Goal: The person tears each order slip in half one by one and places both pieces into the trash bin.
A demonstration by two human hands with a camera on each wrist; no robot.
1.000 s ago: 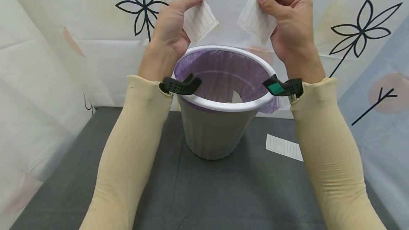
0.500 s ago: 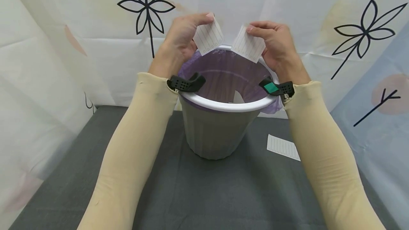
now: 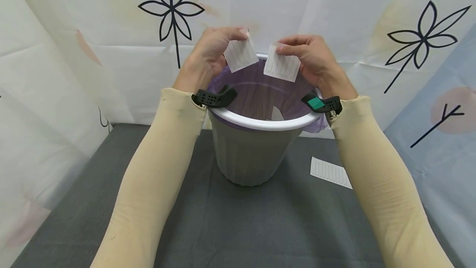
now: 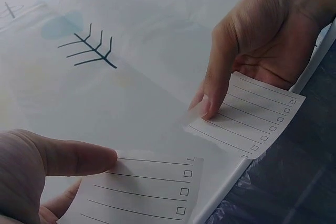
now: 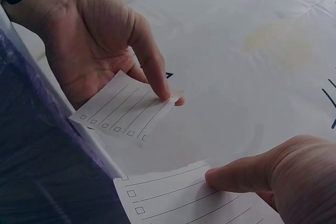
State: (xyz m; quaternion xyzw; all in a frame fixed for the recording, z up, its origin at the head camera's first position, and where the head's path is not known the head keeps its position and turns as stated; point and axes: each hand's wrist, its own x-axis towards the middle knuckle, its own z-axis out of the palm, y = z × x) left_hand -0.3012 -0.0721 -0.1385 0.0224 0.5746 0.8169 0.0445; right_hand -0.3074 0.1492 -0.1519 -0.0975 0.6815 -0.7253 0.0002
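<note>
Above the far rim of a grey trash can (image 3: 251, 152), my left hand (image 3: 210, 51) pinches a torn piece of lined paper (image 3: 241, 55) between thumb and fingers. Facing it, my right hand (image 3: 312, 57) pinches a second torn piece (image 3: 282, 66) the same way. A gap separates the two pieces. Printed lines and small checkboxes show on both, and the right wrist view shows a ragged edge on the left hand's piece (image 5: 123, 107). A purple bag (image 3: 256, 90) lines the can under its white rim (image 3: 260, 125). Inside, a white paper scrap (image 3: 277, 113) is partly visible.
A whole-looking strip of lined paper (image 3: 330, 172) lies on the dark grey tabletop (image 3: 238, 222) to the right of the can, partly behind the right sleeve. A white curtain (image 3: 111, 73) with drawn flowers hangs behind and at the sides.
Both hands have come down and closer together, from well above the can to just over its far rim, each still pinching its piece of paper. The can and the strip have stayed put.
</note>
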